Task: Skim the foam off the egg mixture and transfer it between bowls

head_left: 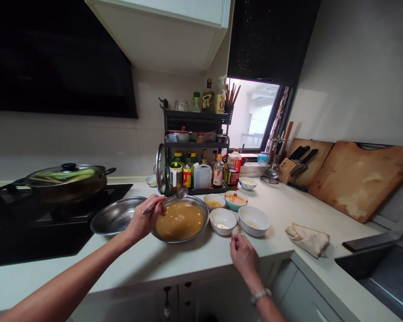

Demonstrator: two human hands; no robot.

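Observation:
My left hand is closed around the handle of a metal spoon, its bowl end raised above the far side of a metal basin. Brown liquid with pale bits floating in it fills that basin. My right hand has its fingers curled together just in front of a small white bowl holding some white stuff. Whether anything sits in those fingers is hidden. Beside them is a larger white bowl with a little residue. Behind stand a bowl of yellowish liquid and a turquoise bowl.
To the left are a second metal basin and a lidded pan on the black cooktop. A black rack of bottles stands behind. Rightward lie a folded cloth, knife block, cutting boards and sink.

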